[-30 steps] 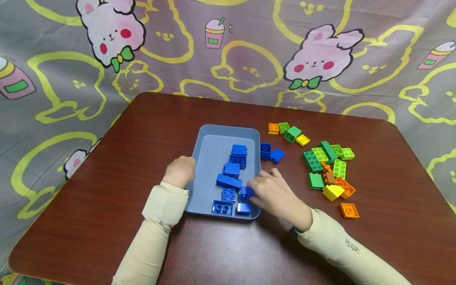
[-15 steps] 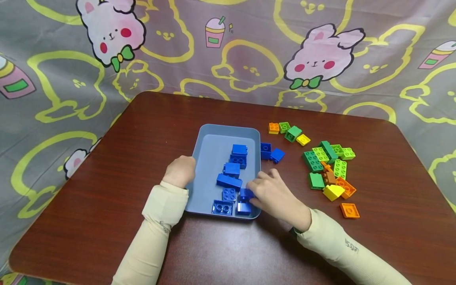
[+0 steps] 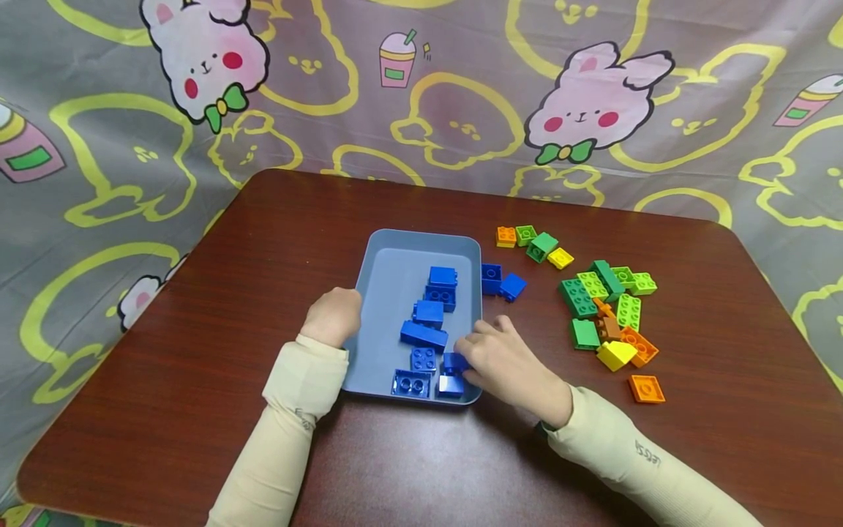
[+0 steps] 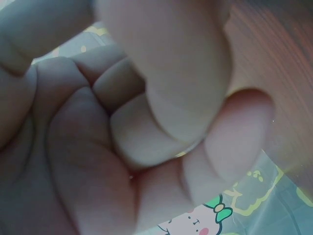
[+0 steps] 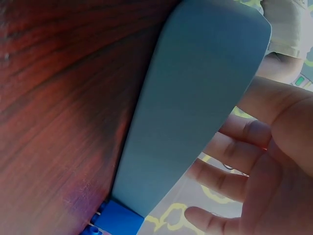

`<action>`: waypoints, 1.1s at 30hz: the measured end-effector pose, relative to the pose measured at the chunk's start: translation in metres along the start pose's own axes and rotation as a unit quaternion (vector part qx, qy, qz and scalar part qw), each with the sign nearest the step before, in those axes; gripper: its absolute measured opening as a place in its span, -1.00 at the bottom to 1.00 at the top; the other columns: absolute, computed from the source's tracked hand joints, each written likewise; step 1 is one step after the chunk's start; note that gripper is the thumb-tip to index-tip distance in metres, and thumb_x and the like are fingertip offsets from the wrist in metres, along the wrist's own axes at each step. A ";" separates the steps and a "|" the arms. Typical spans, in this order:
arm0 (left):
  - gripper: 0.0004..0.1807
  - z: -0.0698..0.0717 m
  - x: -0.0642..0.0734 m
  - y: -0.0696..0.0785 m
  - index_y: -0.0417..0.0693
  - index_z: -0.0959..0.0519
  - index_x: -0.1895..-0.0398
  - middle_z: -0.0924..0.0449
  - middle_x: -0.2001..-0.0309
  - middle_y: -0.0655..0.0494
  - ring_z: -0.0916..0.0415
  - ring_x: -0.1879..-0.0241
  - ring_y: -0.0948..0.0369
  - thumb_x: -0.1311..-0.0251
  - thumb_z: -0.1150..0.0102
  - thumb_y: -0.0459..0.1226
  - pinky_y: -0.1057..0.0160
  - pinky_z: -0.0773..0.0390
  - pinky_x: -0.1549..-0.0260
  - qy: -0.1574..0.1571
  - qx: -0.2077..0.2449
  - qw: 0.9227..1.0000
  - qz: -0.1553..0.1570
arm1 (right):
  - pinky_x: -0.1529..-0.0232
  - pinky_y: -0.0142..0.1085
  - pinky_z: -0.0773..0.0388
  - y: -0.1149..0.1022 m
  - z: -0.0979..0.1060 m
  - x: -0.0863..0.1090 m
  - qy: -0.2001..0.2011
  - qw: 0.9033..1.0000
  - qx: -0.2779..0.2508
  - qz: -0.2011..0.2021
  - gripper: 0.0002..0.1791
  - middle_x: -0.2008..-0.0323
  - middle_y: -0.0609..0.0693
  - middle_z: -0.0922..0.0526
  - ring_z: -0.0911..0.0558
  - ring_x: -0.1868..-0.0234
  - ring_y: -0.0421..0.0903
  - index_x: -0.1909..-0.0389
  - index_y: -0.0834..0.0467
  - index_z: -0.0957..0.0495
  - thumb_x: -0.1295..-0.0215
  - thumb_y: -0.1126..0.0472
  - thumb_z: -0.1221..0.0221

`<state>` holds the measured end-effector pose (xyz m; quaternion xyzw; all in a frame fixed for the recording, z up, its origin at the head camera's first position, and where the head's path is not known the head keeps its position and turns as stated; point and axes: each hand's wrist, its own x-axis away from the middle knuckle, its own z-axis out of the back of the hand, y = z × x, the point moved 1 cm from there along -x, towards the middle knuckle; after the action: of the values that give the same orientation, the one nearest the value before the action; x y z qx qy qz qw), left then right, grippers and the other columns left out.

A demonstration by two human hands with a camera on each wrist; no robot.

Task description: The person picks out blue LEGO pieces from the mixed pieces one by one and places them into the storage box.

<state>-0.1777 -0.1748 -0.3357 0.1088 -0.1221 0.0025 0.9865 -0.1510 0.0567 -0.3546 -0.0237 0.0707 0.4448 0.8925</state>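
A grey-blue tray (image 3: 382, 293) holds several blue toy building bricks along its right half. My right hand (image 3: 507, 366) reaches over the tray's right rim and pinches a small blue brick (image 3: 454, 361) in the near right corner, just behind another blue brick (image 3: 451, 386). The right wrist view shows the fingers (image 5: 230, 152) bent over the tray's wall (image 5: 190, 107), which hides the held brick. My left hand (image 3: 333, 316) is at the tray's left rim with its fingers curled. In the left wrist view the curled fingers (image 4: 137, 132) hold nothing that shows.
Two blue bricks, one of them a blue block (image 3: 511, 288), lie outside the tray's right wall. Farther right is a pile of green, yellow, orange and brown bricks, with a green brick (image 3: 585, 334) at its near side. A patterned curtain (image 3: 454, 110) hangs behind the table (image 3: 276, 241).
My right hand's fingers have shifted very slightly, with the pinched blue brick edging toward the near side. My left hand and the tray have stayed in place.
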 end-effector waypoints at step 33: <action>-0.75 -0.001 -0.001 -0.001 -0.34 -0.56 0.42 -0.50 0.48 -0.16 -0.42 0.54 0.08 -0.14 0.18 -0.50 0.06 -0.47 0.55 -0.001 0.004 1.000 0.002 | 0.43 -0.30 -0.31 0.002 0.010 0.002 0.000 1.000 -0.012 -0.002 -0.66 0.42 -0.01 -0.60 -0.41 0.36 -0.10 0.32 0.17 -0.59 0.10 0.08 -0.37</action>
<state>-0.1784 -0.1755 -0.3367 0.1122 -0.1232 0.0046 0.9860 -0.1508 0.0605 -0.3453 -0.0347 0.0653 0.4441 0.8929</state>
